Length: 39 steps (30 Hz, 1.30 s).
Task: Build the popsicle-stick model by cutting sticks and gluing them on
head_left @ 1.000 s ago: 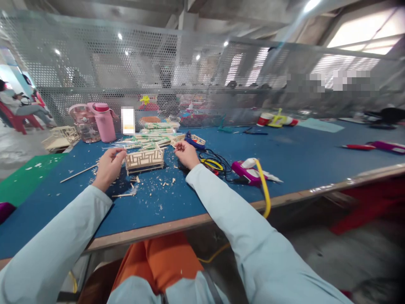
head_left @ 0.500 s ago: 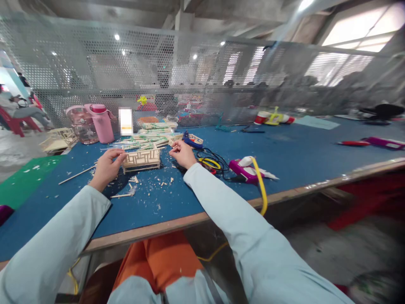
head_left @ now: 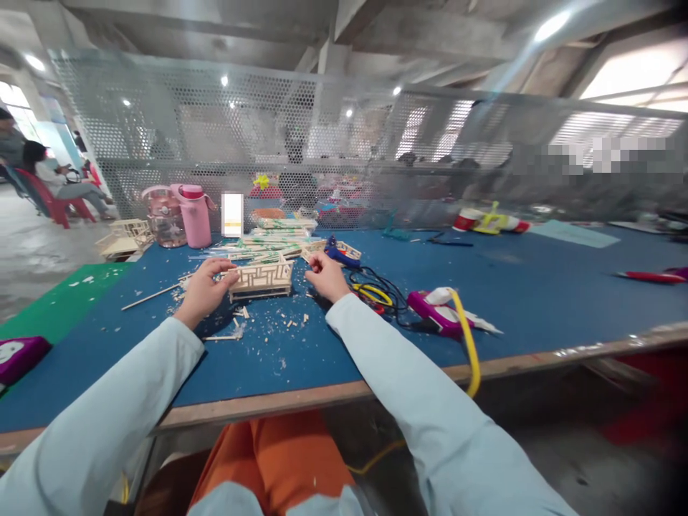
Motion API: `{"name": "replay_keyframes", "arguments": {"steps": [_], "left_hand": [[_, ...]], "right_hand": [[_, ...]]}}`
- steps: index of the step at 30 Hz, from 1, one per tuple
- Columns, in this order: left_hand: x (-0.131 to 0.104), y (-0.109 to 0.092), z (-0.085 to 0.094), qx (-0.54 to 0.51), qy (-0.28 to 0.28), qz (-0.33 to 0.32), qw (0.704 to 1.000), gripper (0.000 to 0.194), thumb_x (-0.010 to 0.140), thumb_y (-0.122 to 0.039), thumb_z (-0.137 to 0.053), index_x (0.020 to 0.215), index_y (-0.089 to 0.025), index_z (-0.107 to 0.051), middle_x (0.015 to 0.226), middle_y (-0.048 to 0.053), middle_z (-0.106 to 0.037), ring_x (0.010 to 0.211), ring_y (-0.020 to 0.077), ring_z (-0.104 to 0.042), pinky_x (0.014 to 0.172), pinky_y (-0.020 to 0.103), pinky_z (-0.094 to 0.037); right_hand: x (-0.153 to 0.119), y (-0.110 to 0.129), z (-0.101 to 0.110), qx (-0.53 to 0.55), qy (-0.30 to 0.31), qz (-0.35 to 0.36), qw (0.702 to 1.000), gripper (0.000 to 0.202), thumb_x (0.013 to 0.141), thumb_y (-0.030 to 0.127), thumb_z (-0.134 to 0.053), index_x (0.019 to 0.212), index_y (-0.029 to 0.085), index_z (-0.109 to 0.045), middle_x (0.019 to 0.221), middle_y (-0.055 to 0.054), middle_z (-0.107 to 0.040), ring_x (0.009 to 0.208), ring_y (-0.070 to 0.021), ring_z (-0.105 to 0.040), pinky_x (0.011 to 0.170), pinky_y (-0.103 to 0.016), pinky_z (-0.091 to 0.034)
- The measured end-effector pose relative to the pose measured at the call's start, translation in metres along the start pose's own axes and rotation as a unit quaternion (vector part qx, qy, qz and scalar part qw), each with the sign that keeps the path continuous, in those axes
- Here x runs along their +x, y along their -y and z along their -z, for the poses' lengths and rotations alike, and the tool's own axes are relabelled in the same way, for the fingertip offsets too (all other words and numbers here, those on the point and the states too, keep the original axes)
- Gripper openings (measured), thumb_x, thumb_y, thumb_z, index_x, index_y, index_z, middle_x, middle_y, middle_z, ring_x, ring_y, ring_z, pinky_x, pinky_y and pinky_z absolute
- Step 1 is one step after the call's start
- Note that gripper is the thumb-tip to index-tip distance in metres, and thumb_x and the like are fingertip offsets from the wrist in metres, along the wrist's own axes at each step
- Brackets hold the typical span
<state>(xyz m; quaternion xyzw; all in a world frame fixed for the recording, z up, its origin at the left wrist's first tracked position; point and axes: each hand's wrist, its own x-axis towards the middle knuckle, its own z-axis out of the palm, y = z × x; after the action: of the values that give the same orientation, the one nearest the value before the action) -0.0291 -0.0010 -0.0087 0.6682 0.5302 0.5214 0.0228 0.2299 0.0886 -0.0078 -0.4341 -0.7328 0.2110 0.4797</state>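
Note:
A small model of pale wooden sticks (head_left: 261,278), shaped like a bench with a latticed back, stands upright on the blue tabletop (head_left: 322,358). At its left end, my left hand (head_left: 206,288) has thumb and fingers closed on the frame. My right hand (head_left: 326,278) is just off the model's right end, its fingertips pinched together. Anything between those fingertips is too small to make out. Behind the model lies a pile of wooden sticks (head_left: 279,240), some in printed wrappers. Short stick offcuts (head_left: 290,322) and crumbs are scattered in front.
Right of my right hand are a blue-handled tool (head_left: 342,254), coiled black cable (head_left: 395,287) and a purple-and-white glue gun (head_left: 438,314) with a yellow cord. A pink bottle (head_left: 196,221) stands at the back left, before a perforated metal screen (head_left: 215,136). Another person sits far left.
The view has swung left, so everything appears shifted to the right. My left hand stays at the model's left end. My right hand's fingers look more curled in.

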Motion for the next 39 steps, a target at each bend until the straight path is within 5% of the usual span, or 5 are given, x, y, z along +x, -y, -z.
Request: {"name": "replay_keyframes", "arguments": {"steps": [14,23,27,33,39], "left_hand": [[-0.001,0.003,-0.006,0.022,-0.010,0.022,0.999,0.023,0.075,-0.038,-0.056,0.080,-0.018,-0.067,0.098,0.008,-0.064,0.094,0.0211,-0.059,0.089,0.037,-0.046],[-0.001,0.003,-0.002,0.017,0.012,0.027,0.999,0.032,0.074,-0.047,-0.052,0.074,-0.018,-0.067,0.096,0.009,-0.064,0.094,0.0216,-0.058,0.089,0.036,-0.045],[-0.001,0.002,-0.001,0.027,0.013,0.034,0.999,0.034,0.073,-0.048,-0.051,0.074,-0.018,-0.066,0.098,0.010,-0.064,0.095,0.0223,-0.058,0.090,0.036,-0.045],[-0.001,0.000,-0.001,0.031,0.013,0.032,0.999,0.035,0.073,-0.049,-0.050,0.076,-0.018,-0.067,0.095,0.010,-0.065,0.095,0.0224,-0.058,0.089,0.036,-0.045],[-0.001,0.000,-0.002,0.032,0.011,0.021,0.999,0.035,0.074,-0.048,-0.051,0.078,-0.018,-0.068,0.094,0.009,-0.064,0.093,0.0219,-0.057,0.087,0.036,-0.046]], "right_hand": [[0.000,0.000,0.007,-0.029,-0.025,0.009,0.999,0.043,0.078,0.054,-0.041,0.050,0.021,-0.036,0.047,0.004,-0.034,0.051,-0.0112,-0.033,0.053,-0.026,-0.026],[0.000,-0.006,0.011,0.008,-0.080,0.002,0.997,0.013,0.065,0.016,-0.039,0.076,0.020,-0.046,0.068,0.001,-0.050,0.062,-0.0135,-0.046,0.063,-0.026,-0.038],[-0.014,0.000,0.010,0.002,-0.024,0.021,0.999,0.016,0.056,0.013,-0.046,0.071,0.019,-0.052,0.067,0.003,-0.051,0.060,-0.0119,-0.045,0.062,-0.025,-0.039],[-0.015,0.024,-0.001,-0.017,0.066,0.099,0.993,0.038,0.064,0.020,-0.055,0.101,0.016,-0.060,0.077,0.001,-0.053,0.059,-0.0100,-0.042,0.062,-0.024,-0.039],[0.003,0.032,-0.006,-0.023,0.166,0.080,0.983,0.021,0.066,0.015,-0.053,0.083,0.014,-0.064,0.062,0.004,-0.050,0.059,-0.0096,-0.043,0.060,-0.022,-0.036]]}}
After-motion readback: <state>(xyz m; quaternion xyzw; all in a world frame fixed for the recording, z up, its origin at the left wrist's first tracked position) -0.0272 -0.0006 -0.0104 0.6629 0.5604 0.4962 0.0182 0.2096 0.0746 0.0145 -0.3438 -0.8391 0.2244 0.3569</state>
